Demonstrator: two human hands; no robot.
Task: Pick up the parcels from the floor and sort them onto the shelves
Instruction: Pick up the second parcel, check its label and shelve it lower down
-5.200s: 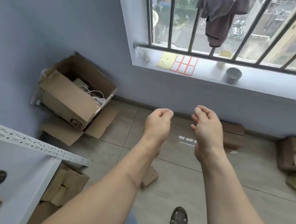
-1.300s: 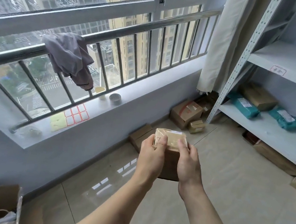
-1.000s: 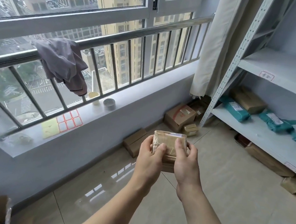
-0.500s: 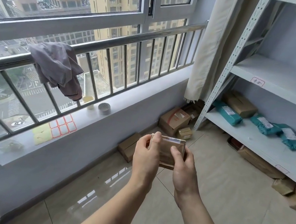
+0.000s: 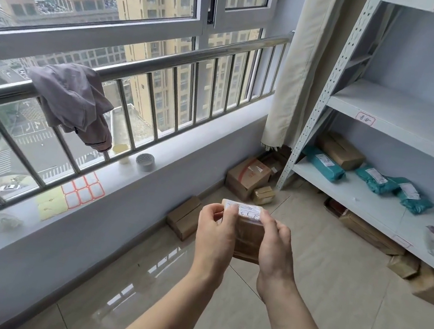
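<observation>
Head cam: both hands hold one small brown parcel (image 5: pixel 248 240) at chest height over the floor. Left hand (image 5: pixel 214 238) & right hand (image 5: pixel 273 247) each pinch a top corner, fingers curled on its sides. Since approx. half a sec ago it's been tipped so the white label (image 5: pixel 248 212) faces up. Prob. reading it to pick a level on the shelves (image 5: pixel 405 114), which stand well apart to the right; labels there are too small to read.
</observation>
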